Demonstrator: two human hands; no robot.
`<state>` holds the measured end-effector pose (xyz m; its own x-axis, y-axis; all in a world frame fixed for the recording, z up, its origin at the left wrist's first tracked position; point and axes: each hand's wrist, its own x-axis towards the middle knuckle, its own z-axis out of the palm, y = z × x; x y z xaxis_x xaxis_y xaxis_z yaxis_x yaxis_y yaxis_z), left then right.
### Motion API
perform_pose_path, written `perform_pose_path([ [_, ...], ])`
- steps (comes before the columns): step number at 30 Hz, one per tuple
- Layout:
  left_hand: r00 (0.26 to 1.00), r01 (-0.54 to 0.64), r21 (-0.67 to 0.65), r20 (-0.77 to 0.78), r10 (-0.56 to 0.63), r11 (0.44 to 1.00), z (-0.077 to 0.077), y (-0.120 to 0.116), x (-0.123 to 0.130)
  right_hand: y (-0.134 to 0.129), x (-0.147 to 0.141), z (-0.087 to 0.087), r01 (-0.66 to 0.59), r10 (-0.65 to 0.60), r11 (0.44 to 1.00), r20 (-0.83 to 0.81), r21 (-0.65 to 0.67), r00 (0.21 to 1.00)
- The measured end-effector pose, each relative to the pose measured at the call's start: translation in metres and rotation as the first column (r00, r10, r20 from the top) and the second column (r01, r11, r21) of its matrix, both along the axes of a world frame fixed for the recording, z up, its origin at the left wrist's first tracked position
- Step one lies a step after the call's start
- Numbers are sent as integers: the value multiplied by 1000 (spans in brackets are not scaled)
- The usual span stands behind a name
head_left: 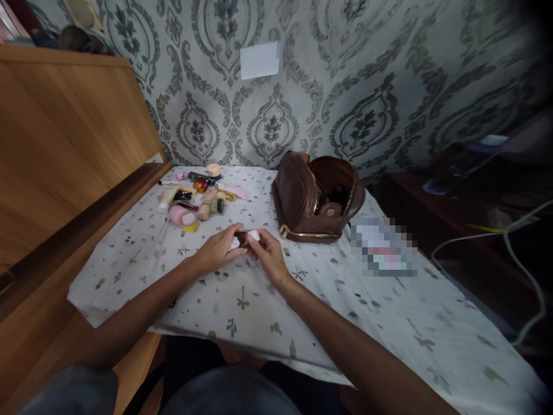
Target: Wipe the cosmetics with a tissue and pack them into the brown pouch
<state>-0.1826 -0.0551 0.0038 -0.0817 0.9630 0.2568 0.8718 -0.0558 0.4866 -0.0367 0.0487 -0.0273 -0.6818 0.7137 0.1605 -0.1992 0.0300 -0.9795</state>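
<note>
Over the near middle of the cloth, both my hands work on one small brown, shiny container (pixel 242 239). My left hand (pixel 215 250) is closed around its left side, with a bit of white (pixel 234 242) showing by the fingers. Thumb and fingers of my right hand (pixel 271 258) pinch a small white piece (pixel 253 235) at the container's right end; whether it is a cap or a wipe I cannot tell. Cosmetics lie beyond my left hand, among them a pink bottle (pixel 176 215) and a cream tube (pixel 167 199). A brown makeup bag (pixel 296 193) stands unzipped behind my right hand.
A patterned white cloth (pixel 242 308) covers the table. Near the bag lies a blurred-out flat object (pixel 382 248). Wooden furniture (pixel 73 121) borders the left side, and papered wall rises behind. Pale cables (pixel 529 282) hang at the right by a dark surface with a clear bottle (pixel 449 167).
</note>
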Motion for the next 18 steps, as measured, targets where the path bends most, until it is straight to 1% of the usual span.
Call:
perform_pose_path([
  [2, 998, 1, -8, -59, -1, 1000, -3, -5, -6, -1, 0, 1, 5, -5, 1000, 0, 2, 1000],
  [5, 994, 0, 43, -112, 5, 999, -7, -9, -7, -4, 0, 2, -5, 5, 1000, -10, 15, 1000],
  [7, 992, -48, 93, -109, 58, 994, -10, -8, -5, -4, 0, 3, -7, 8, 999, -16, 42, 1000],
  [10, 983, -167, 141, -50, 176, 976, -10, -4, 0, -4, 0, 2, -12, 13, 998, -17, 66, 1000],
  [12, 978, -207, 158, -3, 210, 965, -7, -2, 1, -4, 0, 2, -22, 23, 998, -20, 52, 1000],
  [14, 976, -218, 183, 45, 214, 959, -1, 0, 2, -4, 1, 3, -20, 21, 999, -27, 40, 999],
  [16, 969, -244, 207, 92, 229, 947, 7, 2, 3, -5, 2, 4, -12, 14, 998, -31, 55, 999],
  [18, 956, -286, 223, 130, 263, 932, 18, 4, 6, -6, 3, 7, -6, 9, 995, -32, 98, 999],
])
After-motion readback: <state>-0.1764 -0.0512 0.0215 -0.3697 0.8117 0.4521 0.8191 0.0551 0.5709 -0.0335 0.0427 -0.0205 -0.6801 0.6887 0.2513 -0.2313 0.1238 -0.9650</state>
